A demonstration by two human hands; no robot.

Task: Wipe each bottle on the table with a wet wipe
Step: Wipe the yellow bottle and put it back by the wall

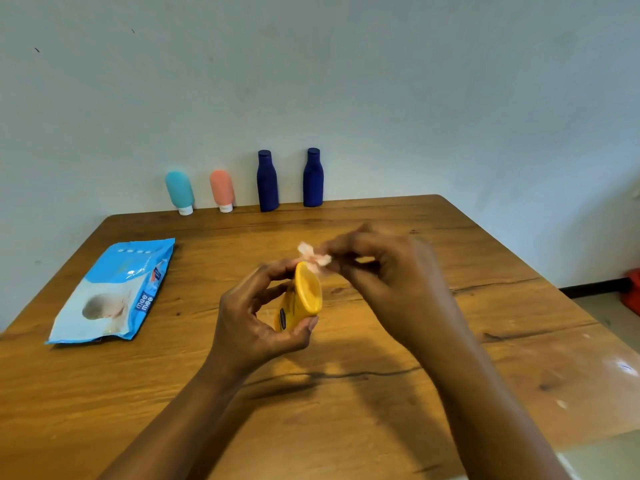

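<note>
My left hand [256, 320] grips a yellow bottle [303, 299] above the middle of the wooden table [381, 393], its flat base turned toward me. My right hand [391, 271] pinches a small crumpled wet wipe [313, 259] against the bottle's upper edge. Four more bottles stand in a row along the far edge by the wall: a teal bottle [179, 191] and a salmon-pink bottle [222, 190], both resting on their white caps, then two dark blue bottles [267, 181] [313, 178] standing upright.
A blue and white wet wipe pack [114, 292] lies flat on the table's left side. A pale wall rises just behind the bottles. At the far right, past the table's edge, a red object [632, 289] sits on the floor.
</note>
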